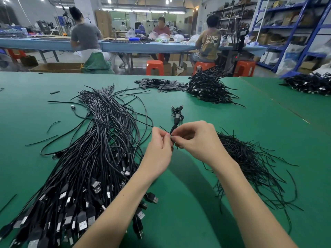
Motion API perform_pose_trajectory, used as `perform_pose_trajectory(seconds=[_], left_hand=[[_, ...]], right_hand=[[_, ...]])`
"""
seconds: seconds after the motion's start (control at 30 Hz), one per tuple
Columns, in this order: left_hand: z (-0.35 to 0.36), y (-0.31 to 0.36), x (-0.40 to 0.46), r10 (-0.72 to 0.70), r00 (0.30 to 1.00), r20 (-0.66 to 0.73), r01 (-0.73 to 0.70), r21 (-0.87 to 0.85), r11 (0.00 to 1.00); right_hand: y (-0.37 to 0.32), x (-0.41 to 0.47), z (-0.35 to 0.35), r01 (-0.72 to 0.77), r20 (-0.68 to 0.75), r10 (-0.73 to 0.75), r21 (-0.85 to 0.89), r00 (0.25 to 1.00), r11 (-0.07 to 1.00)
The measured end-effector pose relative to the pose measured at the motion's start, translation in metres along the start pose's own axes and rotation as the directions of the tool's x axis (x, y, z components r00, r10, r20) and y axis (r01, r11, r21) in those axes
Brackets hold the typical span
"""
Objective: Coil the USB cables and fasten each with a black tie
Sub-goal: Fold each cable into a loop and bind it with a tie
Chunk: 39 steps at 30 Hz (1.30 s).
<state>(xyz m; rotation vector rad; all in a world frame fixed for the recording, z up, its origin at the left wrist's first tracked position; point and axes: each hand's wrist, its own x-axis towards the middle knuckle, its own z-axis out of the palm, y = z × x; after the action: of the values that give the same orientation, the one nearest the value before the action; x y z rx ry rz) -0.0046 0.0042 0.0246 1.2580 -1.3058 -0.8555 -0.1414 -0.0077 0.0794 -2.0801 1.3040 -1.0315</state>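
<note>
Two hands twisting a black tie around a coiled USB cable above a green worktop.

The left hand (160, 140) and right hand (194, 138) each pinch the black tie (172, 136) in a closed grip at the coiled cable (176, 116), whose coil points away from them. A loose twist could let the coil spring open. Left of the coil sprawl uncoiled cables (93, 158); right, spare ties (250, 161); beyond, finished bundles (207, 88).
</note>
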Motion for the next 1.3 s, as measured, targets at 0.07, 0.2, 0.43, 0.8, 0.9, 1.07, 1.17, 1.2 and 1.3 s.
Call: perform_pose_trajectory(seconds=[0.07, 0.2, 0.43, 0.8, 0.9, 1.07, 1.17, 1.2, 1.3], left_hand=[[0.000, 0.002, 0.000, -0.014, 1.000, 0.015, 0.014, -0.010, 1.000], [-0.001, -0.001, 0.000, -0.037, 0.999, 0.012, 0.037, -0.040, 0.999], [0.000, -0.003, 0.002, -0.115, 0.991, -0.074, 0.105, -0.128, 0.986], [-0.003, 0.005, 0.001, -0.084, 0.996, 0.013, 0.083, -0.350, 0.933], [-0.005, 0.009, -0.003, -0.046, 0.988, 0.148, 0.092, -0.324, 0.941], [-0.004, 0.014, -0.009, 0.018, 0.941, 0.338, 0.055, -0.207, 0.977], [-0.004, 0.014, -0.014, 0.042, 0.929, 0.368, -0.002, -0.111, 0.994], [-0.004, 0.013, -0.014, 0.059, 0.926, 0.374, -0.038, -0.061, 0.997], [-0.001, 0.012, -0.015, 0.113, 0.909, 0.401, -0.159, 0.083, 0.984]], right_hand=[[0.000, 0.000, 0.000, -0.015, -0.010, 0.015, 0.021, 1.000, 1.000], [-0.001, -0.001, 0.005, -0.040, -0.017, 0.040, 0.009, 0.999, 0.999], [0.003, 0.000, 0.002, -0.289, 0.173, 0.244, 0.323, 0.954, 0.901], [0.034, 0.000, 0.004, -0.734, 0.629, 0.401, 0.649, 0.666, 0.199], [0.045, -0.001, 0.007, -0.715, 0.669, 0.376, 0.699, 0.642, -0.023], [0.051, 0.008, 0.003, -0.664, 0.515, 0.435, 0.670, 0.738, 0.333], [0.047, 0.022, -0.018, -0.611, 0.471, 0.395, 0.529, 0.789, 0.589], [0.044, 0.028, -0.028, -0.579, 0.494, 0.360, 0.416, 0.791, 0.701], [0.026, 0.047, -0.052, -0.399, 0.590, 0.286, 0.067, 0.755, 0.915]])
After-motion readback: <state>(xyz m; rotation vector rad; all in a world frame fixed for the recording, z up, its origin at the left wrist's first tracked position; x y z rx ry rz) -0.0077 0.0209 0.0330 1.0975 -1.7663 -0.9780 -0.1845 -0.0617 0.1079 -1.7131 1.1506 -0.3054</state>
